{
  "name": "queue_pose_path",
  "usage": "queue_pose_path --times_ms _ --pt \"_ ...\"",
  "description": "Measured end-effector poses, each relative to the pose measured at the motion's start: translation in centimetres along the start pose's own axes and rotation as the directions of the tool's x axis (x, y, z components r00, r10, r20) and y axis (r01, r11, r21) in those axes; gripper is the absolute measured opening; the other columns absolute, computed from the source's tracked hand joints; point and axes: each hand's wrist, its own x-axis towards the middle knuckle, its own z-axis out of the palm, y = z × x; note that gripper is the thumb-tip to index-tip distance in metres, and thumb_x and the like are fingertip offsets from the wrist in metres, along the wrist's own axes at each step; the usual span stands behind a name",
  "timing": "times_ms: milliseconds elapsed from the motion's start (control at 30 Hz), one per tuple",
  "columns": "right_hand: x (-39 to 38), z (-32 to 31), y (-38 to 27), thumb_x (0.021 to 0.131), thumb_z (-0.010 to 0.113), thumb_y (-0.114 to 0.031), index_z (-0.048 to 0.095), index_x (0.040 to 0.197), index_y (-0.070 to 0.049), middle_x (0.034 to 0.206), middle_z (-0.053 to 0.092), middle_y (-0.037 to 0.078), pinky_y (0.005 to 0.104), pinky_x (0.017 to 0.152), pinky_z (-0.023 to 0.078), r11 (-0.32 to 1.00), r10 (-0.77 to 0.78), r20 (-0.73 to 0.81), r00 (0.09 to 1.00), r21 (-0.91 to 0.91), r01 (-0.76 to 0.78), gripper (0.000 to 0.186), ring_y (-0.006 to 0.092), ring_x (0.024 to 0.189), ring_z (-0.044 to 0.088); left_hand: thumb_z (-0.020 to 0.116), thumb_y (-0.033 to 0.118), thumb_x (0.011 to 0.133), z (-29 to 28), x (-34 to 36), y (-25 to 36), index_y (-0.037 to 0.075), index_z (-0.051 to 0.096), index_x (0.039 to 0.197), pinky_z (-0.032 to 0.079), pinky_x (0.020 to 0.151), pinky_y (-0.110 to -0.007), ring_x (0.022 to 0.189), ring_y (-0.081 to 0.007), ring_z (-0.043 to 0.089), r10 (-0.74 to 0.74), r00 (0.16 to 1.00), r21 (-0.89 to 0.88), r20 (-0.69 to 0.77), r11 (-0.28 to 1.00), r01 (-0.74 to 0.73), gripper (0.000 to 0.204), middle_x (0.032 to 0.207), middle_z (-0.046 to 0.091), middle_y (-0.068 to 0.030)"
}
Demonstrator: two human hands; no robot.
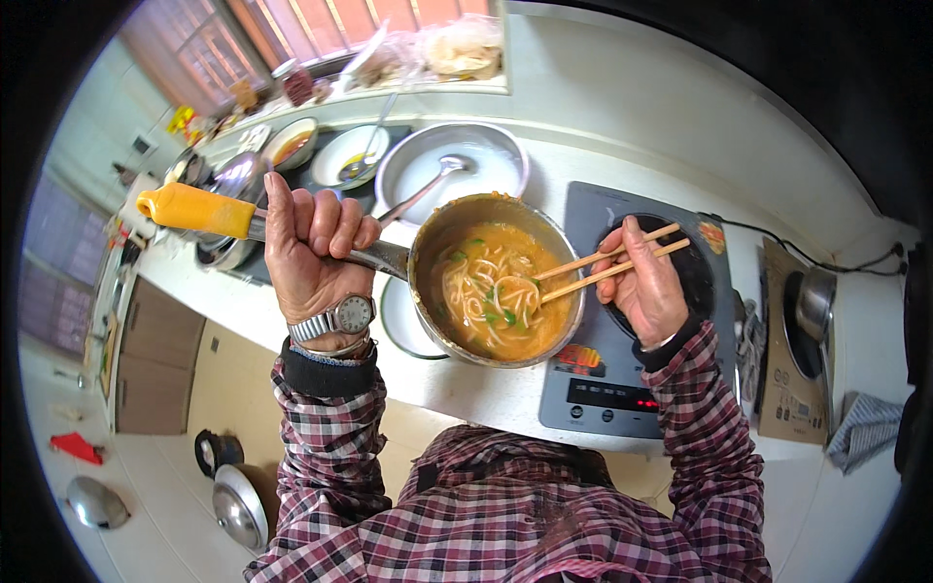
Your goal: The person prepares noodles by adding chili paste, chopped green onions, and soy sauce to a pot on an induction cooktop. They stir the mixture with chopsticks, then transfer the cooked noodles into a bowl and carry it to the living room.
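My left hand [311,248] is closed round the handle of a saucepan [420,255], near where its metal shank meets the yellow grip [199,211]. Noodles [486,291] with green leaves lie in orange broth inside the pan. A pair of wooden chopsticks [622,260] is in my right hand [643,282], their tips down in the noodles. The pan is over the white counter, overlapping the left edge of the induction cooker [632,384]. A white bowl with a dark rim [403,321] shows partly beneath the pan's left side; the rest is hidden.
Behind the pan stands a wide metal basin [505,160] with a ladle [447,170] in it. Bowls [345,155] holding sauce sit farther left. A second cooker [792,389] with a pan on it is at the right, beside a black cord [826,262]. Pots [238,505] stand low at left.
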Motion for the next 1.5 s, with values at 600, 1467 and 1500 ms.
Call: queue_pose_path --times_ms 600,1467,1500 --pt "2.6 8.4 5.8 0.095 0.051 -0.039 0.055 0.087 -0.008 0.073 0.053 0.007 0.0259 0.056 0.041 0.922 0.056 0.067 0.996 0.380 -0.078 0.033 0.0120 0.057 0.050 0.051 0.045 0.094 -6.1 -4.3 8.1 0.017 0.027 0.053 0.025 0.046 -0.027 0.043 -0.0100 0.025 0.290 0.946 0.215 -0.148 0.943 -0.256 0.055 0.048 0.022 0.0045" --pt "0.6 5.2 7.9 0.099 0.041 -0.037 0.049 0.090 -0.003 0.072 0.052 0.006 0.0231 0.053 0.046 0.966 -0.258 -0.197 0.946 -0.042 0.255 0.036 0.0108 0.055 0.051 0.050 0.042 0.095 -9.5 -5.2 8.5 0.016 0.027 0.055 0.024 0.045 -0.026 0.043 -0.0094 0.023 0.396 0.881 0.349 -0.258 0.889 -0.297 0.053 0.048 0.022 0.0040" --pt "0.6 5.5 7.9 0.099 0.042 -0.036 0.050 0.089 -0.004 0.071 0.052 0.006 0.0224 0.052 0.045 0.962 -0.260 -0.179 0.949 -0.138 0.237 0.034 0.0101 0.055 0.051 0.050 0.042 0.095 -9.5 -5.1 8.6 0.016 0.027 0.055 0.024 0.045 -0.026 0.043 -0.0094 0.023 0.392 0.882 0.344 -0.262 0.892 -0.294 0.053 0.048 0.022 0.0040"
